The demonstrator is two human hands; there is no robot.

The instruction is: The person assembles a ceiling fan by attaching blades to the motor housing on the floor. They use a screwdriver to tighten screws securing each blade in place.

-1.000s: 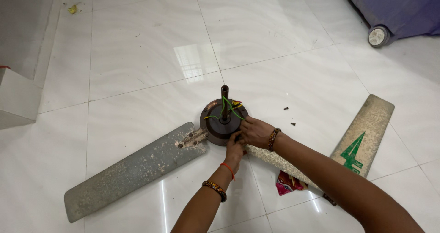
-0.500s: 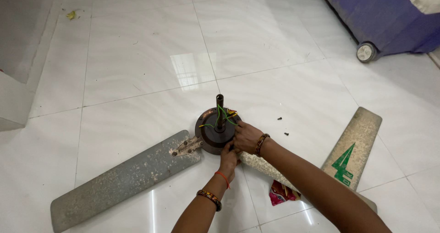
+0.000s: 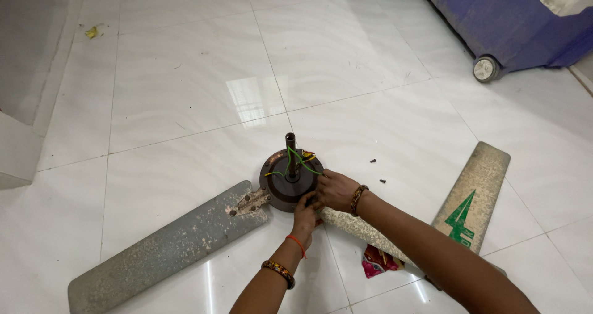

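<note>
A brown ceiling-fan motor [image 3: 281, 178] lies on the white tiled floor, its short rod upright with green and yellow wires hanging from it. A dusty grey blade [image 3: 167, 246] stays bolted to its left side. My left hand [image 3: 306, 209] presses its fingers against the motor's near rim. My right hand [image 3: 336, 189] grips the rim where a second blade [image 3: 361, 230] joins the motor; that blade runs under my right forearm. A third blade [image 3: 472, 193], loose and marked with a green arrow, lies to the right.
Two small dark screws [image 3: 377, 171] lie on the tiles just right of the motor. A pink patterned cloth [image 3: 377, 261] is under my right arm. A purple-covered wheeled appliance [image 3: 513, 24] stands at the top right. A white ledge [image 3: 18, 147] is at the left.
The view has shifted a little, so the fan sits lower in frame. Both hands stay at the motor's near rim, working at the blade joint.
</note>
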